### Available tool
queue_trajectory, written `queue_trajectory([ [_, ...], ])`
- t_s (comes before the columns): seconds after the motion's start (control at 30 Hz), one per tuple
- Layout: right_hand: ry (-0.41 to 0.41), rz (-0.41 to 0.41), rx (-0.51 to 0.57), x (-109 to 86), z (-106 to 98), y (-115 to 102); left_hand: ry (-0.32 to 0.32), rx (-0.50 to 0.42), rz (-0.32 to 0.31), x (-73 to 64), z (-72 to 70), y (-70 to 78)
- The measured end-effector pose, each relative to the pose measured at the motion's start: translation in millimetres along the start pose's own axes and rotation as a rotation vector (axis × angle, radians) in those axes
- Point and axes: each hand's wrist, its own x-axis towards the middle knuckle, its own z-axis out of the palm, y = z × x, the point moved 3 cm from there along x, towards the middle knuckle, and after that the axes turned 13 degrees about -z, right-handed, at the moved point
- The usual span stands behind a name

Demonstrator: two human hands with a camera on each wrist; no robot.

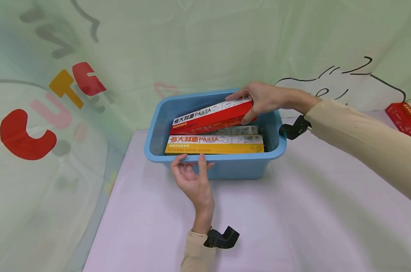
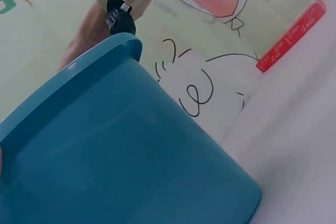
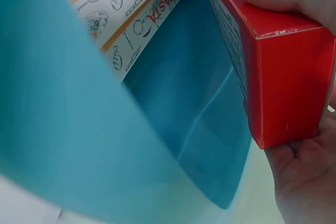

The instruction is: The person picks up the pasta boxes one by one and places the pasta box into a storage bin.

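My right hand (image 1: 264,99) grips the right end of a red and white pasta box (image 1: 208,116), which lies tilted inside the blue plastic bin (image 1: 215,168), its right end raised. Up close in the right wrist view, the thumb lies on one face of the red box (image 3: 289,85) and fingers are on the opposite side. My left hand (image 1: 195,183) holds the bin's front rim, some fingers tucked under it. In front of the red box, a yellow chicken curry pasta box (image 1: 213,148) lies in the bin, with another pasta box (image 1: 249,130) partly hidden behind it.
The bin stands on a table with a pale cloth (image 1: 151,226), near a printed curtain (image 1: 205,45) at the back. Another red box (image 1: 407,118) lies at the far right, also visible in the left wrist view. Each wrist carries a black camera (image 1: 222,238).
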Motion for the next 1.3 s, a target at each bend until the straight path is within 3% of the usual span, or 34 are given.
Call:
queue_trajectory([
  [0.77, -0.028, -0.011, -0.004, 6.1, -7, 6, 0.02, 0.01, 0.008, -1.5, 0.9, 1.8],
  [1.3, -0.012, -0.045, 0.139, -9.0, -8, 5, -0.01, 0.004, -0.004, -3.2, 6.5, -0.9],
])
